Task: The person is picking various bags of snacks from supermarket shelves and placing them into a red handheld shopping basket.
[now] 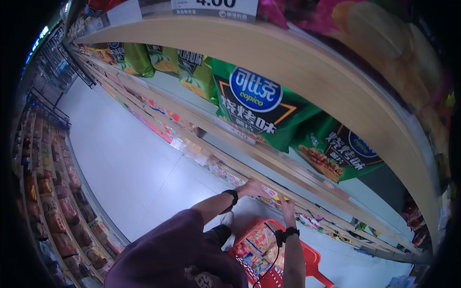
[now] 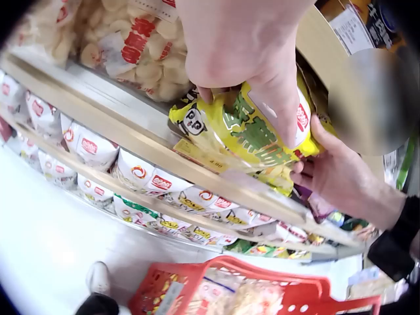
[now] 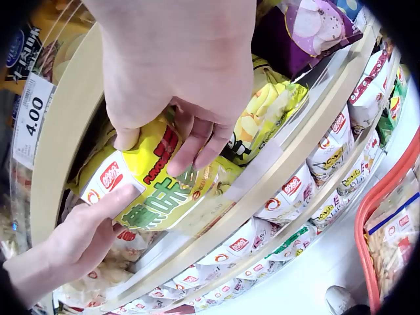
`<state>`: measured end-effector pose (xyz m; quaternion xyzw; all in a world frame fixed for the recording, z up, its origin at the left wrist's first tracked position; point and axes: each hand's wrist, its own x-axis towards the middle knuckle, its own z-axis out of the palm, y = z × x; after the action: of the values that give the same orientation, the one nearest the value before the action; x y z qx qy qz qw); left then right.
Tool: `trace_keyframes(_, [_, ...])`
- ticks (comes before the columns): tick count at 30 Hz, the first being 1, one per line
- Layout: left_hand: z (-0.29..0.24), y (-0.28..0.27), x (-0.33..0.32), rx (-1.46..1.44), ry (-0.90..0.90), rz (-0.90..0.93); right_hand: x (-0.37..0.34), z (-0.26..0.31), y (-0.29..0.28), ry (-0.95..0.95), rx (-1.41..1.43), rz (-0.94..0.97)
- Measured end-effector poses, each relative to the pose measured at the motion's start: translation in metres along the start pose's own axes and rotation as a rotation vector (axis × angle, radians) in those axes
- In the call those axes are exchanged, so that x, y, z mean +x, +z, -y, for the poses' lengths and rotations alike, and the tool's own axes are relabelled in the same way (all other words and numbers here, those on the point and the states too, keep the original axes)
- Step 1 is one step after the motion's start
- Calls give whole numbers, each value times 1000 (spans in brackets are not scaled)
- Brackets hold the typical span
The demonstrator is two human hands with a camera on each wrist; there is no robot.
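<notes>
A yellow snack bag (image 2: 249, 131) with green lettering and a panda picture lies at the edge of a shelf, held between both hands. In the left wrist view the left hand (image 2: 252, 49) grips it from above, and the right hand (image 2: 344, 177) has its fingers on the bag's other end. The right wrist view shows the right hand (image 3: 177, 79) with curled fingers over the yellow bag (image 3: 154, 174), while the left hand (image 3: 79, 246) pinches its near end. From the head view both hands, left (image 1: 252, 188) and right (image 1: 288, 211), are small, at a lower shelf.
A red basket (image 1: 309, 261) holding several snack packs stands on the floor below the hands. Green chip bags (image 1: 254, 105) fill an upper shelf. White snack bags (image 2: 88, 144) line the lower shelves. A purple bag (image 3: 312, 33) lies beyond the right hand. Another stocked shelf (image 1: 53, 192) runs along the left.
</notes>
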<state>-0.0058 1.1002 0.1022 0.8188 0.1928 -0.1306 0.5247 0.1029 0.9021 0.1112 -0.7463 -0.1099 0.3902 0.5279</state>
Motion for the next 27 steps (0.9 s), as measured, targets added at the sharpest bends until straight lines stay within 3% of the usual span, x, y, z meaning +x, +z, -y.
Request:
trace_keyframes(2, [15,5,-12,108,6,-26,-17,-8,9,-39,187,6])
trace_keyframes(5, [31,5,-35,210,245,-123,-32,-47,13,-99,-163,-49])
trace_keyframes(9, [54,12,-47,247,459,-177,-61,-53,39,-311,-240,-225])
trace_keyframes(10, [50,10,-53,299,475,-195,-70,-30,50,-514,-250,-371])
trace_keyframes(13, [17,-2,-94,168,248,-126,-91,1,40,-490,-434,-226])
trace_keyframes(15, [6,2,-115,111,254,-89,-109,32,38,-488,-501,-198])
trace_keyframes(17, [3,13,-134,264,435,-85,-124,47,35,-511,-527,-248])
trace_keyframes(18, [-23,5,-151,317,464,-182,-134,60,36,-408,-389,-253])
trace_keyframes(21, [-61,0,-184,-124,185,-199,-149,99,31,-143,-40,-244])
trace_keyframes(23, [-59,5,-183,-362,250,-141,-151,114,19,-5,113,-184])
trace_keyframes(25, [-62,11,-181,-552,290,-100,-152,124,14,-60,232,-107])
trace_keyframes(26, [-66,16,-183,-811,276,-11,-157,125,12,-86,292,-67])
trace_keyframes(27, [-73,15,-187,-846,232,21,-161,124,11,-191,77,-87])
